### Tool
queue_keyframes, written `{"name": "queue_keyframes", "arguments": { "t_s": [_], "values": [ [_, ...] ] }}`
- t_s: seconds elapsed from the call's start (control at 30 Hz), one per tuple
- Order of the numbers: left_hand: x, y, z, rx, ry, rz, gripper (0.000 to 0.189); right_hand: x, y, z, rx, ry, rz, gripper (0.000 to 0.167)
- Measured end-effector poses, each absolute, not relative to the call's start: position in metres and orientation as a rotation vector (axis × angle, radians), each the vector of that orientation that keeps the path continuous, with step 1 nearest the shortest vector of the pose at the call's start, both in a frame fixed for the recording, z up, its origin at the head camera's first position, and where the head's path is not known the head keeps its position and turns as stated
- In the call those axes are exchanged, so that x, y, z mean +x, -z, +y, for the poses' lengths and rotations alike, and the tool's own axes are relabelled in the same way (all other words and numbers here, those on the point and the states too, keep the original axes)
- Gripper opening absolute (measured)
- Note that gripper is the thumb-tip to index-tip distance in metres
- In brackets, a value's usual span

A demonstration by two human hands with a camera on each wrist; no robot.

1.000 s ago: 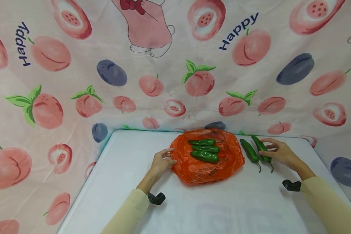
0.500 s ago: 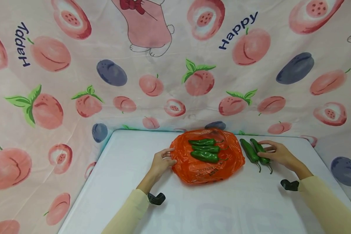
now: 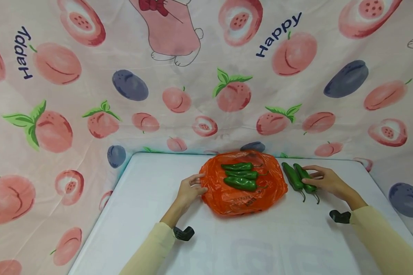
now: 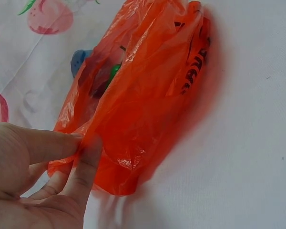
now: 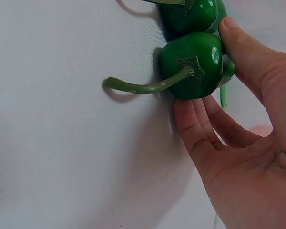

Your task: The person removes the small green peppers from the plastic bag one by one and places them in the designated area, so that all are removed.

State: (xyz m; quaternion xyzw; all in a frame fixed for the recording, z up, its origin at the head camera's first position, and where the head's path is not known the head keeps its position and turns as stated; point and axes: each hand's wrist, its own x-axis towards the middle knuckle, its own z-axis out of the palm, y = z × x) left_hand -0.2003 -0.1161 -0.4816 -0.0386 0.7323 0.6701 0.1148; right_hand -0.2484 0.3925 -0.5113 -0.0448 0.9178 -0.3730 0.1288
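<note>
Your right fingers [image 5: 193,129] hold one pepper [image 5: 195,50], long axis slanting away, second pepper [image 3: 290,175] just to their left; your left fingers [image 4: 50,147] pinch the bag [image 4: 128,133].

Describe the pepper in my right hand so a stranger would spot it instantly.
On the white tabletop, find the orange bag. To its right, two green peppers lie side by side. Yours is the pepper farther from the bag and, unlike its neighbour, pinched by your right hand.

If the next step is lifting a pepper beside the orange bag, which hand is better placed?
The right hand, probably: it grips the outer pepper, while the left hand pinches the orange bag on the side away from that pepper.
</note>
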Motion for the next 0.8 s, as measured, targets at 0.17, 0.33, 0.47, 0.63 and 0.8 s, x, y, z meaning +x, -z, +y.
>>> {"name": "queue_keyframes", "arguments": {
  "t_s": [0.17,0.33,0.47,0.63,0.8],
  "values": [
    [-0.200,0.481,-0.116,-0.110,-1.968,2.144,0.052,-0.249,0.511,0.393,-0.133,1.083,2.673,0.078],
    [-0.208,0.496,-0.118,-0.103,-1.971,2.142,0.053,-0.249,0.510,0.394,-0.151,1.086,2.671,0.076],
    [-0.214,0.510,-0.119,-0.108,-1.974,2.147,0.054,-0.249,0.509,0.395,-0.164,1.081,2.670,0.074],
    [-0.215,0.515,-0.119,-0.113,-1.984,2.153,0.053,-0.249,0.505,0.396,-0.182,1.103,2.651,0.072],
    [-0.214,0.513,-0.119,-0.103,-1.978,2.168,0.052,-0.248,0.500,0.395,-0.210,1.122,2.637,0.071]
  ]
}}
